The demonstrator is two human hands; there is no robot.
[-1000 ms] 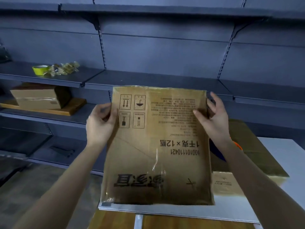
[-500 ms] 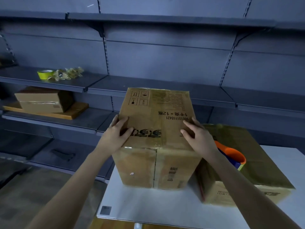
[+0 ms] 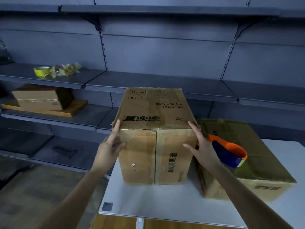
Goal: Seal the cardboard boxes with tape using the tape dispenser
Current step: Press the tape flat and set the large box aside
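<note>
Here stand three boxes [image 3: 155, 156] [image 3: 264, 156] [image 3: 38, 98], one bearing the lone tape dispenser [image 3: 227, 151].

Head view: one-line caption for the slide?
The left hand and right hand press the sides of a cardboard box on the white table; tape dispenser lies on a second box beside it.

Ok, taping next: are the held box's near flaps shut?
Shut: on the box, the two near flaps meet along a vertical seam.

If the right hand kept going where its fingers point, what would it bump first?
The right hand lies against the tall brown cardboard box. Sliding on up and away, it would probably reach the grey metal shelf behind; depth is unclear.
</note>
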